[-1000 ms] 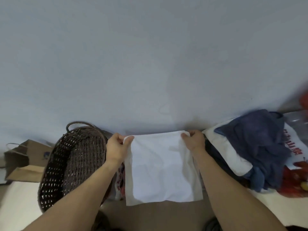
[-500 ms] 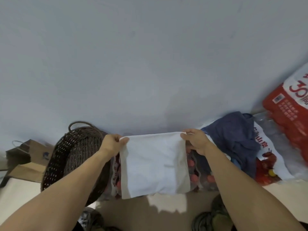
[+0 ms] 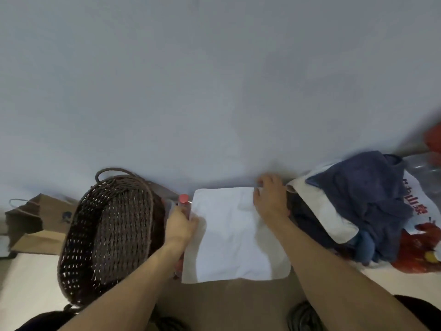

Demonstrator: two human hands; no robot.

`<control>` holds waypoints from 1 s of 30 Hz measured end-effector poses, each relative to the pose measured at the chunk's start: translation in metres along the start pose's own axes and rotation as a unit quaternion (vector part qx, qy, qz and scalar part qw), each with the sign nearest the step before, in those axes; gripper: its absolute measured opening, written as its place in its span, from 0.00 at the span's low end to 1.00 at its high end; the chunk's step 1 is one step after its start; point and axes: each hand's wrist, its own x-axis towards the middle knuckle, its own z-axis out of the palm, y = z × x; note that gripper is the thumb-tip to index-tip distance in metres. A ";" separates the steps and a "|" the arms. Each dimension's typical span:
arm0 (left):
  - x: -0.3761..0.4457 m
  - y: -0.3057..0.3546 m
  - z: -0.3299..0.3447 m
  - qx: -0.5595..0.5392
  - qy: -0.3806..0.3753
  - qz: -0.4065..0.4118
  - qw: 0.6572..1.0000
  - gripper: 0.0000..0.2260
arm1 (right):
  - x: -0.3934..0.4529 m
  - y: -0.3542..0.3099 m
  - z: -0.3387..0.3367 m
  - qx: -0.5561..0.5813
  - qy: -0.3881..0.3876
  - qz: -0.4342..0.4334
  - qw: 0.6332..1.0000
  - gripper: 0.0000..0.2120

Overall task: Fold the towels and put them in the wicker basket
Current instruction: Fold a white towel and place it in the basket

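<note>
Head view: one white towel (image 3: 236,237), one wicker basket (image 3: 109,232), one pile of dark blue towels (image 3: 367,199). Left hand (image 3: 180,226) pinches the white towel's left edge; right hand (image 3: 270,201) lies over its top right corner, fingers apparently curled on it. Basket sits just left of the towel.
</note>
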 end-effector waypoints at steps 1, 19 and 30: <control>-0.010 -0.009 0.002 0.000 0.006 -0.003 1.000 0.06 | -0.003 -0.015 0.011 0.035 -0.035 -0.039 0.998 0.08; -0.103 -0.101 0.020 -0.192 -0.040 -0.220 0.956 0.07 | 0.017 -0.103 0.086 -0.145 -0.241 -0.105 0.954 0.18; -0.113 -0.094 0.012 -0.337 -0.029 -0.265 0.903 0.06 | 0.034 -0.102 0.070 0.148 -0.295 -0.054 0.943 0.18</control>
